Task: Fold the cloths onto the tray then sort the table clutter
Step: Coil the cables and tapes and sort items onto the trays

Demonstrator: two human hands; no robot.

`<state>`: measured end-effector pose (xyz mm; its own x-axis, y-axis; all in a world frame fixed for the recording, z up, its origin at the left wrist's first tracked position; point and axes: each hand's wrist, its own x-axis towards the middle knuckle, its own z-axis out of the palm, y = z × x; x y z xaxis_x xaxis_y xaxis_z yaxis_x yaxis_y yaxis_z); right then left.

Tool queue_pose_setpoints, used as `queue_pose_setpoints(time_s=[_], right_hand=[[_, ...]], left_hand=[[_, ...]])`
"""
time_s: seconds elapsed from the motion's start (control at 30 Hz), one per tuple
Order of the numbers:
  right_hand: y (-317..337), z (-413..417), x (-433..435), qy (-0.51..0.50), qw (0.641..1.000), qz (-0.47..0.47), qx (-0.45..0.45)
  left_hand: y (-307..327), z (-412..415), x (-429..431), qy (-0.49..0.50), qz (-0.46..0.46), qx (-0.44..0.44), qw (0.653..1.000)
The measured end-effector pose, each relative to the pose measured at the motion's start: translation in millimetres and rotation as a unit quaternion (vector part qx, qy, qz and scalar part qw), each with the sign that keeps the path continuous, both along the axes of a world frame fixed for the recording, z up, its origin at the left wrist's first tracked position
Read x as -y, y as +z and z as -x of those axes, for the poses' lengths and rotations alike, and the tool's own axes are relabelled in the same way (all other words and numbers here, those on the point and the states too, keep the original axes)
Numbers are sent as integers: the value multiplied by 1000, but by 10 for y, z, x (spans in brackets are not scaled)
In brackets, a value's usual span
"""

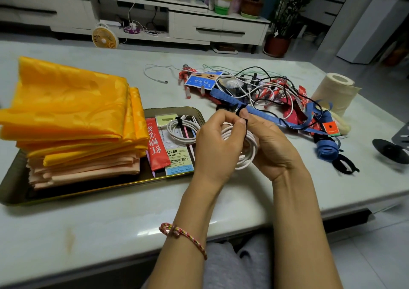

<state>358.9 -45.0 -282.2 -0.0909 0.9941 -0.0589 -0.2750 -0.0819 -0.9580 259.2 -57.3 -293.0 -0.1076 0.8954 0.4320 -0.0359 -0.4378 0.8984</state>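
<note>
Head view, quick notes:
- both forearms rise from near edge of table (110, 233), hands meet just off right end of tray (88, 191)
- left hand (218, 145) knuckles up, fingers curled round coiled white cable (249, 153), bracelet (183, 235) on wrist
- right hand (274, 149) cups coil from other side, thumb and forefinger pinching black tie (239, 111) at coil's top
- folded cloths (70, 103) stacked on tray's left half, packets (156, 147) and second cable (179, 131) on right half
- clutter pile (254, 89) toward far right corner, paper roll (334, 94) just beside it
</note>
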Motion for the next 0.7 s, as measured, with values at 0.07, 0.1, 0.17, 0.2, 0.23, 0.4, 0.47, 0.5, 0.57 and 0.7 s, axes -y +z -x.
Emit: queue_pose_setpoints(time_s=[0.07,0.1,0.17,0.2,0.23,0.4,0.47,0.5,0.57,0.7], right_hand=[[13,-3,15,-29,1000,0,0],[34,16,27,-41,999,-3,0],[46,38,22,-71,997,-24,5],[46,42,21,-90,995,-41,18],[59,48,24,-111,991,-59,41],[56,144,63,-155,970,-152,111],[49,197,72,-152,966,-174,118],[60,224,86,-142,966,-180,120],[47,258,89,-109,968,-187,123],[32,268,91,-43,969,-185,156]], left_hand=[[15,-25,11,16,10,8,1000],[29,-32,12,24,20,14,999],[46,-22,-1,35,53,26,998],[43,-11,-14,34,80,25,996],[45,3,-28,30,113,22,993],[47,31,-52,-8,259,108,960],[69,25,-69,-2,293,147,945],[70,26,-79,12,301,165,939],[49,46,-100,59,307,176,934],[57,114,-106,71,305,229,921]])
